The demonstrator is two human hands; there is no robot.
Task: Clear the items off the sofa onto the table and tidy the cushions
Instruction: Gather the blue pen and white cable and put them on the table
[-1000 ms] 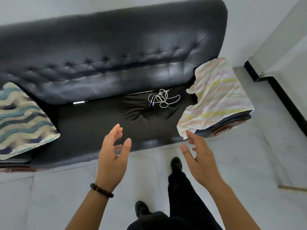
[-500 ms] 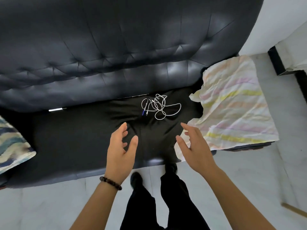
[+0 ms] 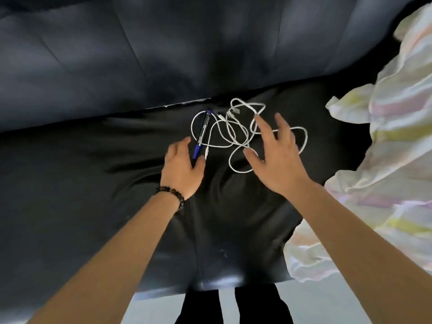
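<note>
Head: cable [image 3: 232,136], pen [image 3: 202,134] on sofa [image 3: 93,183]

Single head view (wide-angle, edges bowed): looks steeply down and forward, close over the sofa seat [image 3: 81,195]; backrest [image 3: 163,50] fills the top, floor strip [image 3: 315,305] along the bottom edge

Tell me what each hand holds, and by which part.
Nothing yet: left hand open beside the pen, right hand open over the white cable.
</note>
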